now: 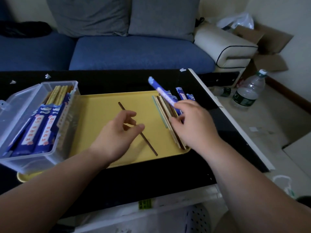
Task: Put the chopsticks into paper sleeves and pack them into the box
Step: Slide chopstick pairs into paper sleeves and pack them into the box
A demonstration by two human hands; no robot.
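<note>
Left hand (pixel 117 132) is hovering over a single dark chopstick (pixel 150 146) lying aslant on the yellow tray (pixel 101 106). Its fingers are curling about the stick's middle, thumb alongside (whether they are actually gripping it, cannot tell). Right hand (pixel 190 125) is pinching a blue paper sleeve (pixel 161 91), the sleeve's far end tilting up and away. A loose chopstick pile (pixel 162 108) is lying along the tray's right side, just beside that hand. Spare sleeves (pixel 180 93) are lying just beyond, on the black table (pixel 117 79). Clear box (pixel 70 84) is standing at the tray's left edge, holding sleeved pairs (pixel 40 130).
</note>
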